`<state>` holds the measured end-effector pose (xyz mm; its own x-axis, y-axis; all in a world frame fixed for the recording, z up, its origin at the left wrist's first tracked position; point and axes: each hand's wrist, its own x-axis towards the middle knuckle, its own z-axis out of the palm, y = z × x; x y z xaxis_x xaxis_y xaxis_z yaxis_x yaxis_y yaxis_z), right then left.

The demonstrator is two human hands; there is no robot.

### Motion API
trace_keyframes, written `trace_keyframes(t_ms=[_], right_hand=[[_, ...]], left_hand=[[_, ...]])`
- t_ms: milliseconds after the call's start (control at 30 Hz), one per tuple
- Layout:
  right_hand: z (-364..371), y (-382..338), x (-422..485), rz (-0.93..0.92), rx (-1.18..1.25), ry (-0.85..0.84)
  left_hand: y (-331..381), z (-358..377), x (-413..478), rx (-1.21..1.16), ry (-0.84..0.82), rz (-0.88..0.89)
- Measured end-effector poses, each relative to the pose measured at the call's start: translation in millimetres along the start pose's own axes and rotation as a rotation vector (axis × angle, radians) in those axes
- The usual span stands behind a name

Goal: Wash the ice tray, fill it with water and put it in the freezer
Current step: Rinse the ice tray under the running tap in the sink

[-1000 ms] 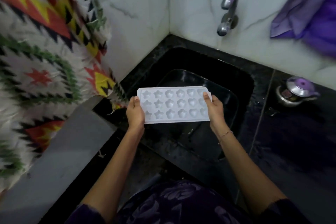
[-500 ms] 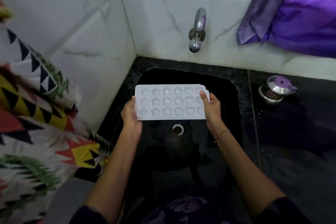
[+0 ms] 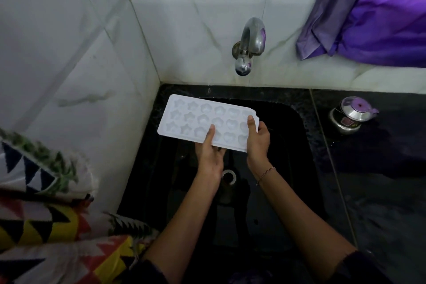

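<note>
White marble-tiled walls (image 3: 184, 30) enclose a black stone sink (image 3: 276, 94). White plastic ice tray (image 3: 196, 117), moulds upward, is held over the basin near the chrome tap (image 3: 250, 46), evidently for rinsing. Left hand (image 3: 211, 157) and right hand (image 3: 258, 143) each grip its right half, thumbs on top.

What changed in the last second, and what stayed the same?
The left hand shifted its grip from the left end of the ice tray to its near edge; that end swung away. The right hand kept the right end; the tap stayed off.
</note>
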<state>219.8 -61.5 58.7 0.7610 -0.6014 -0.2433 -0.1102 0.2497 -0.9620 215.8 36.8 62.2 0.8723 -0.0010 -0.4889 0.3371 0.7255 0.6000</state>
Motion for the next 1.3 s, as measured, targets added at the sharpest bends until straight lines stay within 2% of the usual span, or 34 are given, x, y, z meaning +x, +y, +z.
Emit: trace_keyframes(t_ms=[200, 333, 467, 567, 667, 767, 933, 1033, 1233, 1300], right_hand=[[7, 16, 2, 0.003, -0.03, 0.046], [3, 15, 22, -0.003, -0.294, 0.02], [14, -10, 65, -0.261, -0.406, 0.056], [42, -50, 94, -0.484, -0.52, -0.061], [75, -71, 128, -0.487, -0.755, -0.162], [93, -61, 155, -0.466, -0.915, -0.134], [94, -56, 161, -0.526, -0.967, -0.109], [93, -56, 162, -0.663, -1.134, -0.148], [90, -65, 150, -0.649, -1.28, -0.185], [82, -68, 131, -0.737, -1.311, -0.164]], left_hand=[[-12, 17, 30, -0.048, 0.088, -0.003], [-10, 20, 43, -0.059, 0.115, 0.022], [-5, 24, 51, -0.081, 0.103, 0.056], [-4, 28, 53, -0.089, 0.108, 0.059], [-5, 34, 52, -0.072, 0.101, 0.059], [-5, 34, 52, -0.048, 0.122, 0.043], [-7, 35, 50, -0.047, 0.163, 0.025], [-7, 32, 48, -0.05, 0.182, 0.036], [-3, 24, 48, -0.047, 0.188, 0.038], [-3, 20, 48, -0.054, 0.199, 0.035]])
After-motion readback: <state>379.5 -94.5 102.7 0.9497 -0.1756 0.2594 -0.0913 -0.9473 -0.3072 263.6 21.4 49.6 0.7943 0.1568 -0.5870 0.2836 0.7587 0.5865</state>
